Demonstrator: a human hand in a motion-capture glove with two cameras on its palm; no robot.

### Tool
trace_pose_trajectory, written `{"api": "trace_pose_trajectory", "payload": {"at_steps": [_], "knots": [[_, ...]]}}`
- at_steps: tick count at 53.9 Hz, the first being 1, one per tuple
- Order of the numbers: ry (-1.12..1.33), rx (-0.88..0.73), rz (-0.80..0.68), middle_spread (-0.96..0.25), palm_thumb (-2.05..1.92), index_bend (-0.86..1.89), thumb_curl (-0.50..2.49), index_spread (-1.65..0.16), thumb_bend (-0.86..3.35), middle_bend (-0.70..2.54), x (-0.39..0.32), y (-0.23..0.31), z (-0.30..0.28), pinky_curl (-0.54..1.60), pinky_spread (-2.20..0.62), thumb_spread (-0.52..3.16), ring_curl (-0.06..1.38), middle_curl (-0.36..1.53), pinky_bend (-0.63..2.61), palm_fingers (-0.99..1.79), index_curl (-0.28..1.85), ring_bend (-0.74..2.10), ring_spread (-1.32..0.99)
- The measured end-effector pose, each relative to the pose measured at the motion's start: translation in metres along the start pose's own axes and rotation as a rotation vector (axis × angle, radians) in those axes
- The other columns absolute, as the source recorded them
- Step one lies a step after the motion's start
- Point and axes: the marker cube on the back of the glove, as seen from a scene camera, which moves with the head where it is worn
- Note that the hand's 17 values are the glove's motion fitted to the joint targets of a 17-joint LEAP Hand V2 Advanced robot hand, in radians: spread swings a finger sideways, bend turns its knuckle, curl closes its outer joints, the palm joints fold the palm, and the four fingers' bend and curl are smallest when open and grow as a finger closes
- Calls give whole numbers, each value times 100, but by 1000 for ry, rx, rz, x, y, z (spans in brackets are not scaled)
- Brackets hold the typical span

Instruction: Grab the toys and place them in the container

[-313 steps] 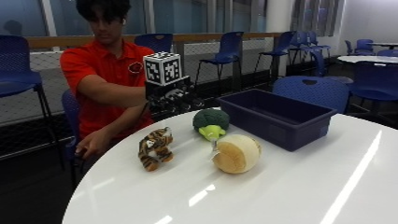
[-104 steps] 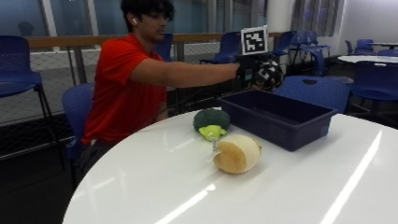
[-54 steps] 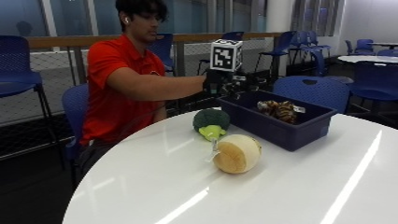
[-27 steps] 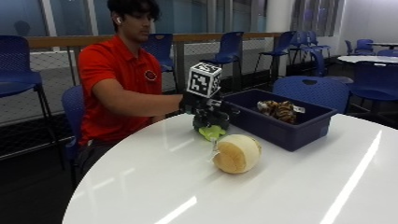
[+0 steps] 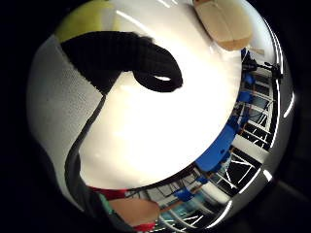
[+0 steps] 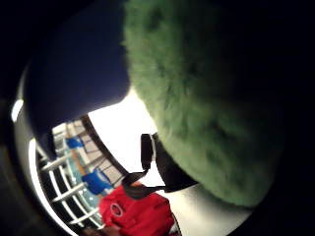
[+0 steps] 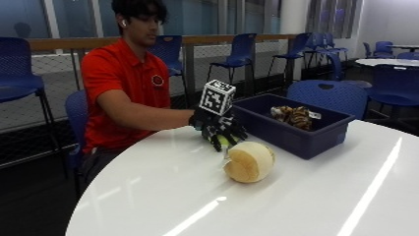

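Observation:
My gloved right hand [image 7: 219, 129] lies on top of the green plush toy, fingers curled down round it. Only a yellow-green bit of that toy [image 7: 224, 142] shows under the fingers in the outside view. In the thumb side palm view its green fur [image 6: 206, 113] is very close to the palm. A round beige plush toy [image 7: 249, 161] sits on the white table [image 7: 164, 196] just in front of the hand. The striped tiger toy [image 7: 292, 116] lies inside the dark blue container [image 7: 294, 135], right beside the hand.
The container's wall [image 6: 74, 73] stands close beside the green toy. The person's bare left hand is out of sight below the table edge. Blue chairs [image 7: 327, 96] stand behind the table.
The tiger toy went from the table into the container. The hand then came back from above the container and lowered onto the green toy.

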Motion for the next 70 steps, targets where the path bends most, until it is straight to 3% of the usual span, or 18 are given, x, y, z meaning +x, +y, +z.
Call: {"api": "trace_pose_trajectory", "payload": {"at_steps": [13,23,29,31,32,33,36,46,70], "knots": [[13,6,21,-7,8,11,29,-35,0,27,1,5,1,33,0,114,31,26,117,11,17,70,-3],[-28,128,-47,-23,27,15,36,-37,10,51,-6,8,4,30,-25,131,38,35,105,56,18,95,-33],[-65,247,-100,-32,53,17,47,-38,20,63,-7,10,5,33,-34,120,43,41,107,78,19,103,-41],[-72,259,-110,-34,57,18,49,-38,20,66,-6,10,4,33,-36,115,43,43,106,79,20,102,-43],[-77,260,-113,-34,50,14,48,-38,17,60,-4,10,3,33,-36,119,43,41,106,66,20,102,-44],[-83,260,-115,-35,60,23,52,-38,21,69,-3,10,2,35,-37,111,45,45,106,81,23,104,-45],[-103,248,-114,-37,65,25,56,-39,22,72,6,9,-1,34,-39,103,44,47,103,88,24,101,-47],[-117,237,-40,-41,71,29,67,-40,20,77,32,5,-23,37,-41,81,47,53,100,92,30,100,-51],[-45,344,20,-45,72,27,84,-44,14,77,30,-33,-162,40,-43,55,53,64,98,91,43,98,-55]]}}
